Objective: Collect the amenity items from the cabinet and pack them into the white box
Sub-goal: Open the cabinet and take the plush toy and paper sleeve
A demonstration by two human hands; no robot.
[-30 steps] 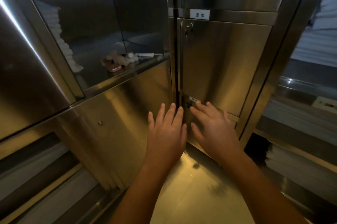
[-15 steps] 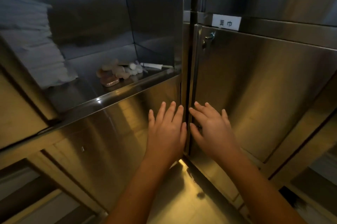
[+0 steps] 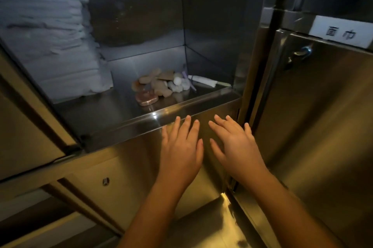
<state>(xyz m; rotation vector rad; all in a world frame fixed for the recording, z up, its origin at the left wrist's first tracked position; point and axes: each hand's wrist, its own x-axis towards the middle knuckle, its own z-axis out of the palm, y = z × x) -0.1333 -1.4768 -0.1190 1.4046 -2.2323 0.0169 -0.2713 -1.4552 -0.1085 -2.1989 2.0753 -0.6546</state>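
Head view: we hold our left hand (image 3: 180, 149) and right hand (image 3: 237, 146) flat, fingers spread, below the cabinet (image 3: 201, 106) shelf's amenity items (image 3: 161, 86).

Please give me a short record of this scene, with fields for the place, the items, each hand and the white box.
place: steel cabinet, open shelf
amenity items: small pile on the shelf, right of middle
folded linen: white stack, left side of the shelf
left hand: fingers straight, holds nothing, below the shelf edge
right hand: fingers straight, holds nothing, beside the left hand
white box: not in view
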